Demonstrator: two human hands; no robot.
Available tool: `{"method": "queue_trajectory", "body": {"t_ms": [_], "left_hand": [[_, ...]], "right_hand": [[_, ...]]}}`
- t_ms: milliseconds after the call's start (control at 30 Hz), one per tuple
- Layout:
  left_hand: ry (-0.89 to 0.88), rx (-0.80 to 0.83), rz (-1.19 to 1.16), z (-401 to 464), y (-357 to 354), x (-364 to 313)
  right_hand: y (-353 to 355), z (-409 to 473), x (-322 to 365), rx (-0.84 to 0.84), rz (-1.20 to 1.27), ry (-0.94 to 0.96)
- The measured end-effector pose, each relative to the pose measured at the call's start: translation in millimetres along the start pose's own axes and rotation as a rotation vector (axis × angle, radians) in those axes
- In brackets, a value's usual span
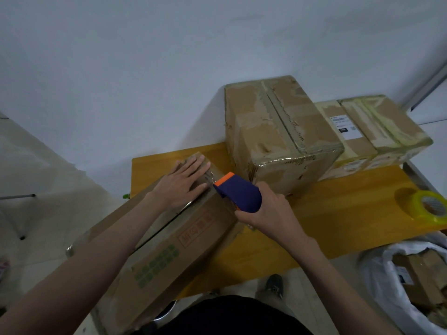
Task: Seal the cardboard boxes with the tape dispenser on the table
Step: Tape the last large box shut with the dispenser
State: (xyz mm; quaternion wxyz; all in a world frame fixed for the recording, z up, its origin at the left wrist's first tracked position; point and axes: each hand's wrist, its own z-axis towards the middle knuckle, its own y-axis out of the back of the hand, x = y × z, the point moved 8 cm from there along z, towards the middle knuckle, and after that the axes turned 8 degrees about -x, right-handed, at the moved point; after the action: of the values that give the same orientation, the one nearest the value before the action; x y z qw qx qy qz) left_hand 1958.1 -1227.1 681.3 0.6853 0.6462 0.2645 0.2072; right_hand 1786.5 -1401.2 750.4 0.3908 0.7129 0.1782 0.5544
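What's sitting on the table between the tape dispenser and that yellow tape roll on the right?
In the head view, only bare yellow table lies between the tape dispenser, gripped by the right hand, and the tape roll.

So there's this long brown cardboard box with green and red printing [169, 240] lying slantwise, its far end on the yellow wooden table [338, 209] and its near end sticking out past the front edge. The top flaps are down, with a dark seam still showing along the middle. The blue plastic tape dispenser with the orange front [238, 193] sits at the far end of that box, orange end down on the taped top. Behind it stands a big, battered, taped-up cardboard box [278, 134], and right of that two flatter taped cartons [377, 131] side by side.
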Motion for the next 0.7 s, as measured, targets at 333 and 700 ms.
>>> {"method": "queue_trajectory", "body": {"t_ms": [333, 700], "left_hand": [[0.019, 0.017, -0.004, -2.5, -4.9, 3.8], [-0.011, 0.024, 0.046, -3.8, -3.2, -13.2]], "right_hand": [[7.4, -23.6, -15.8, -0.072, 0.214, 0.095], [29.1, -46.0, -33.7, -0.164, 0.215, 0.094]]}}
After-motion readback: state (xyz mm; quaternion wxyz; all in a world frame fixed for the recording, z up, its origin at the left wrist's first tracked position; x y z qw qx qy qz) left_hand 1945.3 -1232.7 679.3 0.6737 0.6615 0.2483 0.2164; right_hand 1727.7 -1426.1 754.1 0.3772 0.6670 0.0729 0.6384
